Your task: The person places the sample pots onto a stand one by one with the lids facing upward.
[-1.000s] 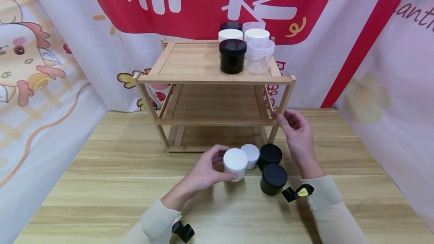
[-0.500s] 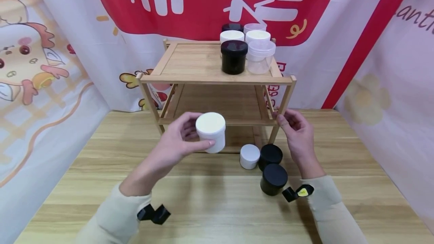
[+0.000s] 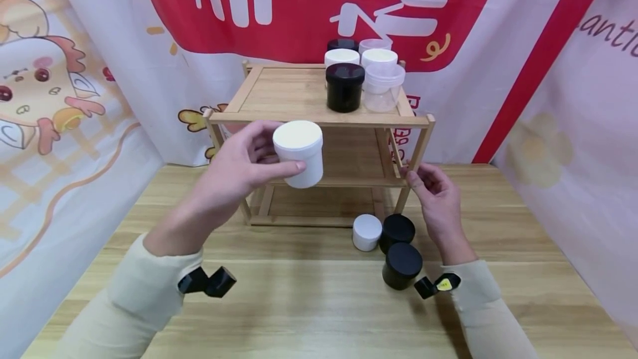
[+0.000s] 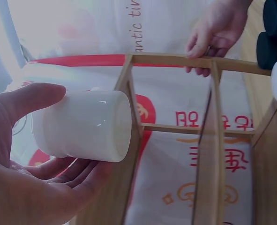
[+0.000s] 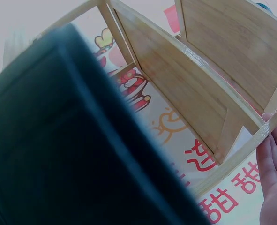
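Note:
My left hand (image 3: 239, 162) grips a white lidded jar (image 3: 299, 154), thumb on its near side, in front of the wooden rack's upper level. In the left wrist view the jar (image 4: 84, 124) is held between thumb and fingers, clear of the rack. My right hand (image 3: 436, 198) pinches the front right post of the three-tier wooden rack (image 3: 319, 121) near its middle shelf. The right wrist view shows fingers and thumb on either side of that post (image 5: 265, 133). A small white jar (image 3: 367, 231) and two black jars (image 3: 397, 231) stand on the table near the right hand.
On the rack's top shelf, at its right side, stand several jars: a black jar (image 3: 345, 87), a clear jar (image 3: 382, 87), with white ones behind. A printed cloth (image 3: 309, 10) hangs behind. In the right wrist view a dark blurred shape (image 5: 72, 140) covers much of the left.
My left hand has lifted the white jar off the table and carried it up and leftward to the rack's front. The right hand keeps its hold on the post.

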### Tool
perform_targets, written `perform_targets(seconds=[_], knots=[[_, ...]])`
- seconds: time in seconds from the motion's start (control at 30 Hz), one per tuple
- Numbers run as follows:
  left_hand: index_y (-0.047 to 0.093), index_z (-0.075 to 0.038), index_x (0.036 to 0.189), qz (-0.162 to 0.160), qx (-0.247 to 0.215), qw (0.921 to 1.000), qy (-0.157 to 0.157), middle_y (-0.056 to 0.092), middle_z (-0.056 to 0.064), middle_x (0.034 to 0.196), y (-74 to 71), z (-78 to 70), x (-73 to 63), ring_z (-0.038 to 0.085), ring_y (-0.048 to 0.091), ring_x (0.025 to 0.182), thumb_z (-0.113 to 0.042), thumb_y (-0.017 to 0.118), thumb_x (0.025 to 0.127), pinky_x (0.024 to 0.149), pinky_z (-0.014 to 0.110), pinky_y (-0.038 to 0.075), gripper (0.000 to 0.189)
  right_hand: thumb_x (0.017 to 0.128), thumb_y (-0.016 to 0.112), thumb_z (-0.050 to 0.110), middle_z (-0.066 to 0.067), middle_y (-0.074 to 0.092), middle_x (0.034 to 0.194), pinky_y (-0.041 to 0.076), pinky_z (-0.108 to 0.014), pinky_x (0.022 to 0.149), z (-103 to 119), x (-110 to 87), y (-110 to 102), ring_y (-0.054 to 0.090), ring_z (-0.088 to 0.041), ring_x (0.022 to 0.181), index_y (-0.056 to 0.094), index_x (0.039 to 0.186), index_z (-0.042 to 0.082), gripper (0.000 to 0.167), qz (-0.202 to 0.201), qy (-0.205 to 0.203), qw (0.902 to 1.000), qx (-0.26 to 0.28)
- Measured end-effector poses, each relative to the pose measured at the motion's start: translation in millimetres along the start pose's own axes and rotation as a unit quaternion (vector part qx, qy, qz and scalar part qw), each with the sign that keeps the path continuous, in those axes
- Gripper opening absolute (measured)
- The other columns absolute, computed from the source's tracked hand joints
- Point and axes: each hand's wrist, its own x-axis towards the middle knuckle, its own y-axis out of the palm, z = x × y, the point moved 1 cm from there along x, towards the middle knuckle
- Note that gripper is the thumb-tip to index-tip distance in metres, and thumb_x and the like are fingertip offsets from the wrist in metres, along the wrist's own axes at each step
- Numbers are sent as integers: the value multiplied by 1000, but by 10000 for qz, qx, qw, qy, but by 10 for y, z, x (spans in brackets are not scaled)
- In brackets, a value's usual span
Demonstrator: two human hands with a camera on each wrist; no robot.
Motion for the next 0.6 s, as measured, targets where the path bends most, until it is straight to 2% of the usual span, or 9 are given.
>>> perform_targets(seconds=[0.17,0.37,0.43,0.6], knots=[[51,-12,151,-82,3,10000,38,63,4,146,-86,-176,19,24,61,133,-17,82,95,118,46,48,64,104,73,18,-3,80,120,58,-19,98,-20,-2,7,71,-18,114,73,131,7,29,-25,-13,10000,28],[52,-14,149,-355,187,9988,264,61,6,148,-190,-389,98,25,60,135,-19,82,95,121,49,46,62,105,71,17,4,78,124,58,-18,99,-15,-7,3,74,-13,115,66,136,-3,38,49,-48,9998,159],[53,-14,148,-429,213,9982,355,61,7,147,-226,-443,142,25,61,134,-20,82,96,120,48,46,60,105,70,16,6,77,128,58,-18,99,-10,-7,-1,74,-13,116,65,137,-3,38,85,-55,9998,173],[54,-16,145,-513,85,9984,214,62,5,145,-331,-565,270,26,60,132,-24,82,95,113,57,47,58,105,71,17,6,77,128,58,-18,99,-13,-4,-2,74,-13,116,68,135,1,35,122,-77,9998,116]])
